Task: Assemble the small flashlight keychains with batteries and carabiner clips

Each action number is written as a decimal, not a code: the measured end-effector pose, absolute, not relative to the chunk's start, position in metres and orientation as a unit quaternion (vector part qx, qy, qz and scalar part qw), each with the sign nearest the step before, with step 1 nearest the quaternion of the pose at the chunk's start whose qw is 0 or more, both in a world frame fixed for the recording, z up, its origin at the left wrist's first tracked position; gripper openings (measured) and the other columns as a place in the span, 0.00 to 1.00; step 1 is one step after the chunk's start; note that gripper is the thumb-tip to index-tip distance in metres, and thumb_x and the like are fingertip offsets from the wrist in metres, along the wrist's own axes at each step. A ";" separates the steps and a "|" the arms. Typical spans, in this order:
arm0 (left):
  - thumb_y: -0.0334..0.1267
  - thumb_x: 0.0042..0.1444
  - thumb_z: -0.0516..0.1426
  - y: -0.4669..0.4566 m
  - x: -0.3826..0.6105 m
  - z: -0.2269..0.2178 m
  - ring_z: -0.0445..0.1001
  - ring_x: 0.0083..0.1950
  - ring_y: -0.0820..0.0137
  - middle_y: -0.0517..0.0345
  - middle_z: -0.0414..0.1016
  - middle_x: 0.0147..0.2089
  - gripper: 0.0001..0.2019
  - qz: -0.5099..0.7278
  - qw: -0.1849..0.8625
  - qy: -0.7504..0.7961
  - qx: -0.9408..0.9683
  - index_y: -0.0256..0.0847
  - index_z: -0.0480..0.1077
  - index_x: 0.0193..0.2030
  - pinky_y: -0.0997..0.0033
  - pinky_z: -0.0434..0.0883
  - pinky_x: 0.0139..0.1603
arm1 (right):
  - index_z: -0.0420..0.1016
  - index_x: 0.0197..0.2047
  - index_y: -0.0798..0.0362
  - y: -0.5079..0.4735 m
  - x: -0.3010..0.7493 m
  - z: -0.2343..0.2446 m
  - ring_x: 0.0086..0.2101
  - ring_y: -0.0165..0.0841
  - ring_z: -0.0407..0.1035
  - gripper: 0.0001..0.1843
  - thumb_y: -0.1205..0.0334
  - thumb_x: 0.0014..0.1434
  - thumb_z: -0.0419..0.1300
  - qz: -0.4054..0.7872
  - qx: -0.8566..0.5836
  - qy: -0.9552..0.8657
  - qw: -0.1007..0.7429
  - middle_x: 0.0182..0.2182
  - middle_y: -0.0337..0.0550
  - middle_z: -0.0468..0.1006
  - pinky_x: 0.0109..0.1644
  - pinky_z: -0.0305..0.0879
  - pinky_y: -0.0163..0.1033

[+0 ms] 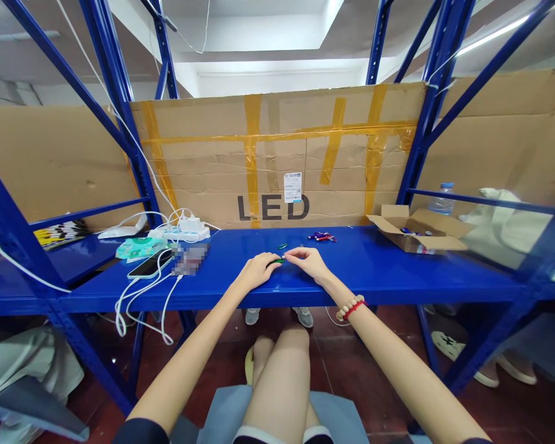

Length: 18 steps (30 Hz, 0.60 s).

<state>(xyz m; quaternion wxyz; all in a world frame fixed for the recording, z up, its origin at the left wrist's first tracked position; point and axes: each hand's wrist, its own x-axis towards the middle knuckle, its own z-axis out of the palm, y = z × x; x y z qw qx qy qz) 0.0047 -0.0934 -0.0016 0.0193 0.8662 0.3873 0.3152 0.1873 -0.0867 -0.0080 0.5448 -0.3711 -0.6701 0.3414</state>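
Note:
My left hand rests on the blue table with its fingers closed on a small green metallic-looking piece. My right hand is in a pinch at the far end of that piece, its thumb and forefinger pressed together. A tiny pale bit shows at these fingertips, too small to name. Just beyond the hands lies a second small green piece, shaped like a narrow loop. Farther right, a little pile of red, purple and blue pieces lies on the table.
An open cardboard box with small dark pieces stands at the right. On the left are a phone, a green packet, a power strip and white cables hanging over the edge. A cardboard wall closes the back; blue posts flank the table.

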 end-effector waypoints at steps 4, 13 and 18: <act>0.39 0.61 0.46 -0.093 0.005 0.000 0.71 0.48 0.66 0.57 0.73 0.48 0.13 0.327 0.053 0.394 0.857 0.44 0.69 0.46 0.69 0.67 0.49 | 0.77 0.30 0.57 -0.084 0.188 -0.009 0.34 0.34 0.71 0.19 0.50 0.40 0.65 0.356 -0.386 -0.631 0.571 0.33 0.46 0.79 0.40 0.67 0.38; 0.40 0.61 0.46 -0.093 0.003 0.000 0.71 0.46 0.66 0.57 0.73 0.44 0.13 0.319 0.042 0.375 0.869 0.45 0.69 0.45 0.70 0.68 0.47 | 0.79 0.30 0.56 -0.085 0.190 -0.010 0.29 0.30 0.68 0.16 0.53 0.41 0.65 0.348 -0.393 -0.671 0.524 0.29 0.43 0.78 0.33 0.64 0.34; 0.39 0.61 0.47 -0.089 0.000 -0.002 0.72 0.45 0.66 0.54 0.74 0.43 0.13 0.318 0.049 0.334 0.886 0.42 0.70 0.45 0.69 0.67 0.47 | 0.79 0.28 0.58 -0.085 0.192 -0.008 0.18 0.22 0.56 0.18 0.52 0.37 0.66 0.404 -0.421 -0.656 0.479 0.20 0.39 0.73 0.20 0.51 0.30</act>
